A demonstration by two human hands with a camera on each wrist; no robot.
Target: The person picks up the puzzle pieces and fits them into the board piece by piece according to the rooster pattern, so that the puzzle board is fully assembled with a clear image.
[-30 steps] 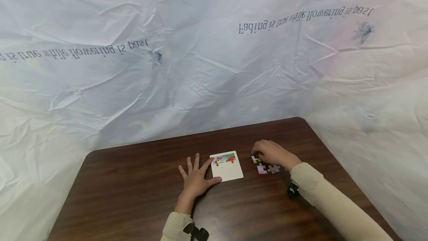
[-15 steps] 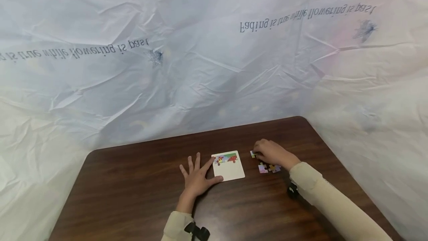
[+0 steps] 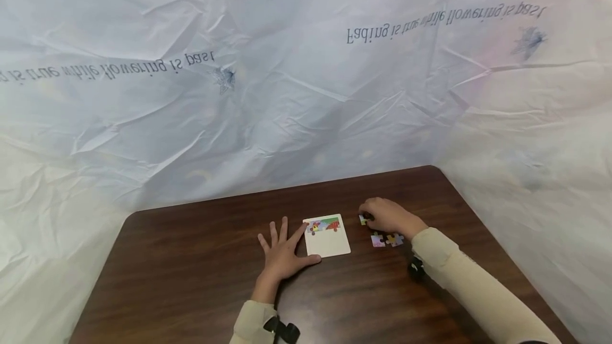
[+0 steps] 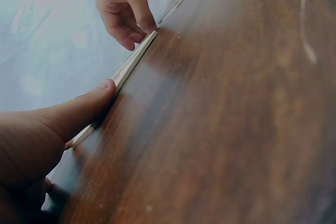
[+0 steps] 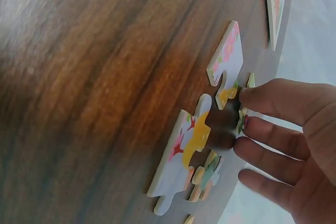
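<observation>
A square white puzzle board lies on the table, with joined colourful pieces along its far side. My left hand lies at its left edge with fingers spread; the forefinger touches the far left corner and the thumb the near edge. To the board's right, my right hand pinches a small puzzle piece between thumb and forefinger, partly hidden by the fingers. Just nearer to me lie a pink and lilac puzzle piece and a yellow and lilac one.
The dark brown wooden table has rounded far corners. A pale printed cloth hangs behind it and along both sides. Another green and orange piece lies close under the right hand.
The right hand has shifted slightly among the loose pieces, and the piece at its fingertips has moved a little away from the nearer ones. The left hand keeps its place on the board.
</observation>
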